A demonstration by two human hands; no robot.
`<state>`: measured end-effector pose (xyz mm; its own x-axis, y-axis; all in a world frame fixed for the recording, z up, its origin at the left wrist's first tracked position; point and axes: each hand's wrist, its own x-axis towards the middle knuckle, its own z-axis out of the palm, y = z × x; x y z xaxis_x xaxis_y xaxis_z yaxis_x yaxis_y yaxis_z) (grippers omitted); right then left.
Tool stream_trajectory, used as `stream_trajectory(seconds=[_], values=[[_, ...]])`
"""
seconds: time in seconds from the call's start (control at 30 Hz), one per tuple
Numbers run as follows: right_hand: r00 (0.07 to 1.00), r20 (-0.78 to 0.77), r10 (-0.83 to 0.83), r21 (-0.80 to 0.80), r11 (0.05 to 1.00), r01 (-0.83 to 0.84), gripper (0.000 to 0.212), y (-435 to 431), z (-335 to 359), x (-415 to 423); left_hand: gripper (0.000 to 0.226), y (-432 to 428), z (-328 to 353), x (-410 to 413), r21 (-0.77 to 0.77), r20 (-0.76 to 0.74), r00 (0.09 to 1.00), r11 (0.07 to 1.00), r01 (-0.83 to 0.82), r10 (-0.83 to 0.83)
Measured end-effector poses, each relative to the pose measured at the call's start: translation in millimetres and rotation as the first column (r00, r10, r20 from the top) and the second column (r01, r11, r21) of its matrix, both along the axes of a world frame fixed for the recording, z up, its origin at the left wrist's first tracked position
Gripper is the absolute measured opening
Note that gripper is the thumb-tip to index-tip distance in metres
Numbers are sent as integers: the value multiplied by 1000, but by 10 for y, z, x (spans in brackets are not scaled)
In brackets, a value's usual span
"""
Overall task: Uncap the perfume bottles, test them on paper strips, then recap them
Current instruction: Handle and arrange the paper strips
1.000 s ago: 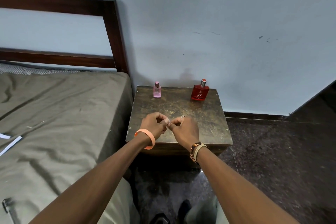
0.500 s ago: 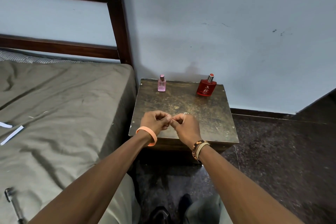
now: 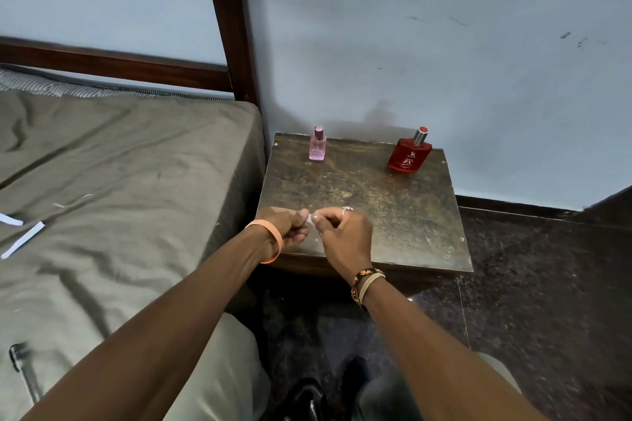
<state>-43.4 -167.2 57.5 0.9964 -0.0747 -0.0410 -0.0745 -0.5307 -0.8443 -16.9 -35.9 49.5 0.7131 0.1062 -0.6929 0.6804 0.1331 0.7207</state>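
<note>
A small pink perfume bottle (image 3: 317, 144) with its cap on stands at the back left of a worn wooden bedside table (image 3: 393, 208). At the back right stands a capped red perfume bottle (image 3: 409, 154). My left hand (image 3: 289, 226) and my right hand (image 3: 342, 232) meet above the table's front edge, fingertips pinched together on a small white paper piece (image 3: 310, 217) that barely shows between them. Both bottles are well beyond my hands, untouched.
A bed with an olive sheet (image 3: 119, 198) fills the left; two white paper strips (image 3: 20, 236) lie on it, and a pen-like object (image 3: 25, 369) lies near its front. A dark headboard post (image 3: 236, 27) rises beside the table. Dark floor (image 3: 547, 284) lies to the right.
The view has tilted down and shifted, so the table sits higher up. My hands stay pinched together at the table's front; a sliver of white paper now shows between the fingertips.
</note>
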Motion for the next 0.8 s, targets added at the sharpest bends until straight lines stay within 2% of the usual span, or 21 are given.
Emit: stream_trajectory(seconds=[0.03,0.07,0.13,0.2,0.27,0.37,0.47,0.6,0.7,0.77,0.8], values=[[993,-89,-84,185,978,99,7,30,-24,27,14,60,-59,19,45,9,1000,999,-20,19],[967,-211,-143,352,912,211,10,52,-56,56,11,117,-127,42,111,24,999,993,-24,22],[895,-419,-151,530,760,376,14,65,-110,99,11,234,-251,87,286,60,998,958,14,-32],[857,-501,-122,544,726,421,17,37,-159,139,13,324,-347,168,479,90,986,874,83,-143],[849,-515,-117,538,727,426,21,-17,-201,161,7,376,-399,279,638,75,955,750,174,-286],[851,-499,-166,512,736,444,27,-108,-282,190,12,378,-422,433,770,22,904,585,256,-426],[845,-494,-204,492,735,466,32,-186,-352,234,15,322,-484,555,823,11,873,501,269,-488],[838,-512,-189,497,730,469,32,-288,-399,283,21,247,-591,583,826,33,872,505,251,-488],[833,-522,-184,498,727,473,32,-348,-424,287,27,129,-608,456,899,178,850,433,64,-496],[840,-507,-194,501,727,470,34,-368,-420,284,22,-60,-557,332,852,340,784,524,-22,-519],[846,-495,-200,496,735,463,36,-374,-408,280,24,-182,-508,272,791,379,764,611,25,-522]])
